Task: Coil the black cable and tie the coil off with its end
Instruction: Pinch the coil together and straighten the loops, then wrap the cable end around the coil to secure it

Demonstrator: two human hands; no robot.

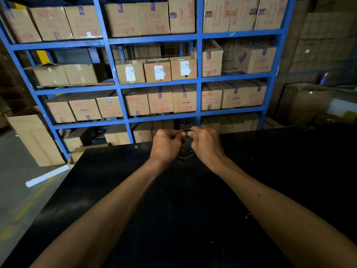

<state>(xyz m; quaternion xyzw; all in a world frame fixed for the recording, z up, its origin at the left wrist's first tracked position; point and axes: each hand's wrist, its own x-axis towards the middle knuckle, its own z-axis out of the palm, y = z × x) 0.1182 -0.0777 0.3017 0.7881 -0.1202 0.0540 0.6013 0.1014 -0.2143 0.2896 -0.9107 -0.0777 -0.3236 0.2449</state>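
Note:
The black cable (185,142) is bunched into a small coil between my two hands, over the far part of the black table (173,200). It is hard to tell from the dark surface; only faint glints of its loops show below my fingers. My left hand (167,144) is closed on the coil's left side, and my right hand (206,143) is closed on its right side. The thumbs of both hands almost touch at the top. The cable's end is hidden by my fingers.
Behind the table stands a blue metal shelf rack (116,82) filled with several cardboard boxes. A tall box (34,140) and a white roll (47,176) rest on the grey floor at the left. More cartons (307,101) are stacked at the right.

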